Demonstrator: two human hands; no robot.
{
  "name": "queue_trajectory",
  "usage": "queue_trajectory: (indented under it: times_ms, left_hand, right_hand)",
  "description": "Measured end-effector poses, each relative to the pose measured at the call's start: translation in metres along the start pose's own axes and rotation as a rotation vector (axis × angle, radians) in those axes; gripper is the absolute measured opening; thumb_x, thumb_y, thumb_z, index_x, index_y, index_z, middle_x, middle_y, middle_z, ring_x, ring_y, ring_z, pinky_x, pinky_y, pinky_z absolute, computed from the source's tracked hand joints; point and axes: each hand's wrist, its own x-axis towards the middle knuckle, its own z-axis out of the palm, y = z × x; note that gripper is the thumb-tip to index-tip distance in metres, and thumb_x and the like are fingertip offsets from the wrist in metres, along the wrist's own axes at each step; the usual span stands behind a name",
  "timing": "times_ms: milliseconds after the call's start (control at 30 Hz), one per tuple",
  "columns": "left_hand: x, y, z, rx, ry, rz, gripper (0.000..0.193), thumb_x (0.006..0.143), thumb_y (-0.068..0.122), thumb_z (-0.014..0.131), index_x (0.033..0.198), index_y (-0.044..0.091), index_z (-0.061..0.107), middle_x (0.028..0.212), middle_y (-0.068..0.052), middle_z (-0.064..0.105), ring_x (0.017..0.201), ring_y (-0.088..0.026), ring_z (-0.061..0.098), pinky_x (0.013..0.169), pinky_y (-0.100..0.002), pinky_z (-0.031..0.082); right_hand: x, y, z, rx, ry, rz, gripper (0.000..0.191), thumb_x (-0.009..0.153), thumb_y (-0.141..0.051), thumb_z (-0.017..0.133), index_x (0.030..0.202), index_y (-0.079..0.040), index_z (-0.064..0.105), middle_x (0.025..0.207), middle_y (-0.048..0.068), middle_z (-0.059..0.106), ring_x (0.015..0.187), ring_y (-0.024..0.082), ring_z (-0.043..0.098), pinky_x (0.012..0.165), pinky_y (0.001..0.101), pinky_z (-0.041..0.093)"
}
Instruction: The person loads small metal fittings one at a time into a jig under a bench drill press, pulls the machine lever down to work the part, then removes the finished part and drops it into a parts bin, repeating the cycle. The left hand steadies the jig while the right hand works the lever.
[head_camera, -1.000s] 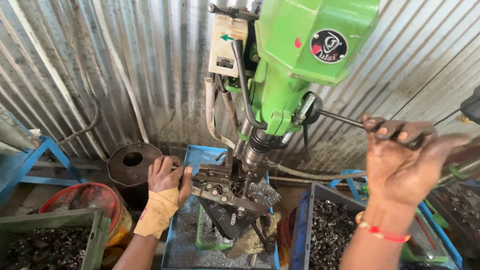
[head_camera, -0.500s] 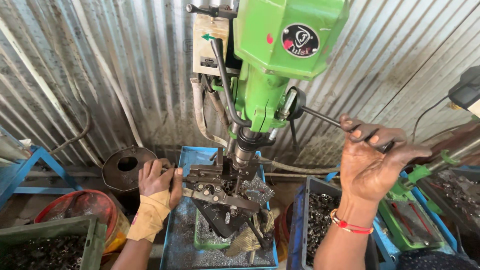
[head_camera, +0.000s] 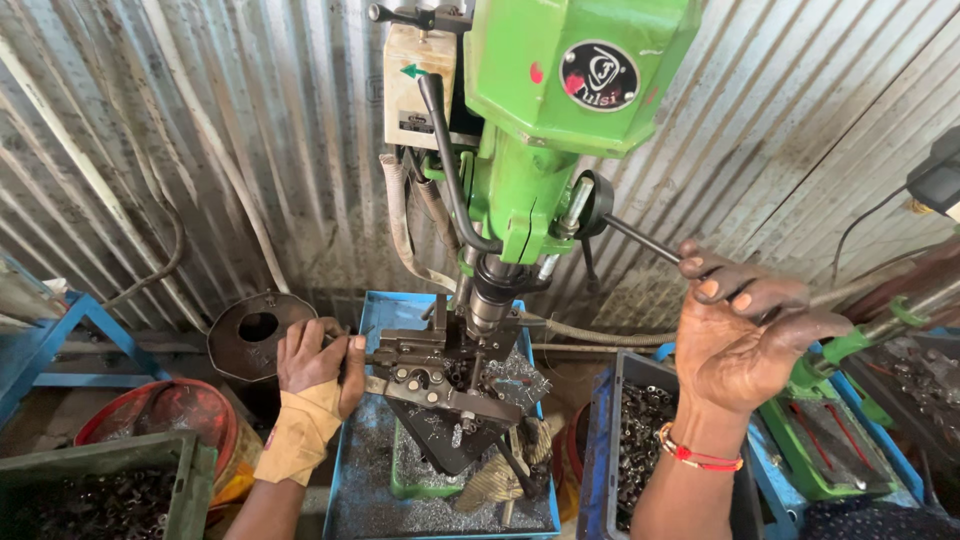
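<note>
Right hand is closed round the feed lever, which slants up-left to the green drill press. Left hand grips the jig under the spindle.

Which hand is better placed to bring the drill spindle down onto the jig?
Right. The right hand is wrapped around the feed lever of the green drill press. The left hand, wrist wrapped in cloth, rests against the jig under the spindle, likely steadying it.
</note>
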Motion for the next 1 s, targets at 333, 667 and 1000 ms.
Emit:
queue_trajectory:
  times_ms: [333, 667, 1000]
  left_hand:
    - [0.004, 0.009, -0.008, -0.035, -0.071, -0.047, 0.012, 0.090, 0.016, 0.070, 0.085, 0.007, 0.076, 0.100, -0.010, 0.066, 0.098, -0.035, 0.060, 0.085, -0.046, 0.048]
    - [-0.093, 0.044, -0.038, 0.059, -0.267, -0.405, 0.035, 0.095, 0.028, 0.061, 0.124, 0.010, 0.063, 0.090, -0.011, 0.073, 0.077, -0.032, 0.074, 0.068, -0.043, 0.059]
    - [-0.123, 0.054, -0.029, 0.023, -0.168, -0.417, 0.023, 0.087, 0.025, 0.067, 0.106, 0.012, 0.066, 0.087, -0.008, 0.072, 0.073, -0.034, 0.071, 0.062, -0.042, 0.057]
  right_hand:
    - [-0.024, -0.012, 0.017, 0.033, 0.206, 0.194, 0.058, 0.105, -0.063, 0.041, 0.117, -0.014, 0.068, 0.125, 0.012, 0.071, 0.133, 0.030, 0.061, 0.119, 0.0449, 0.041]
    - [-0.127, 0.111, 0.003, -0.389, 0.518, 1.025, 0.021, 0.094, -0.019, 0.067, 0.111, -0.008, 0.069, 0.099, 0.005, 0.072, 0.082, 0.017, 0.067, 0.068, 0.0308, 0.054]
    - [-0.182, 0.172, 0.025, 0.018, 0.434, 1.155, 0.032, 0.102, -0.024, 0.073, 0.126, -0.009, 0.057, 0.114, 0.005, 0.069, 0.099, 0.021, 0.061, 0.081, 0.0369, 0.049]
